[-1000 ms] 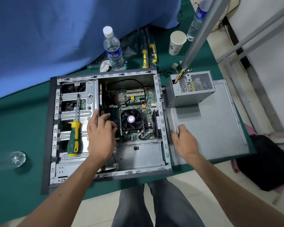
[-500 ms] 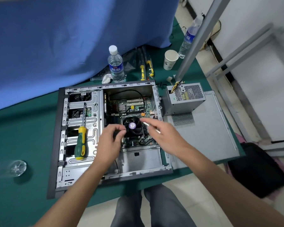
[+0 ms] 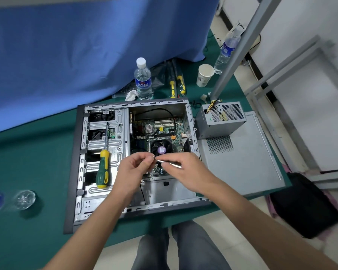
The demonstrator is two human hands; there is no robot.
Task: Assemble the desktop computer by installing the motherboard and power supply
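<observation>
An open grey computer case (image 3: pixel 80 145) lies flat on the green table. Inside it sits the green motherboard (image 3: pixel 164 129) with a black CPU fan (image 3: pixel 161 149). The grey power supply (image 3: pixel 220 119) rests outside the case on the loose side panel (image 3: pixel 242 158). My right hand (image 3: pixel 185 172) grips a thin silver tool (image 3: pixel 170 163), its tip pointing left. My left hand (image 3: pixel 132 170) pinches something tiny at that tip; I cannot tell what it is. Both hands hover over the motherboard's lower part.
A green-and-yellow screwdriver (image 3: pixel 103 164) lies on the drive bay. Behind the case stand a water bottle (image 3: pixel 142 80), a paper cup (image 3: pixel 204 75), more screwdrivers (image 3: pixel 177 84) and a second bottle (image 3: pixel 227 49). A glass (image 3: pixel 24 199) sits far left. A black bag (image 3: pixel 304 205) lies on the floor.
My right hand left the side panel and came over the motherboard holding the thin silver tool. My left hand lifted off the board and now meets the tool's tip.
</observation>
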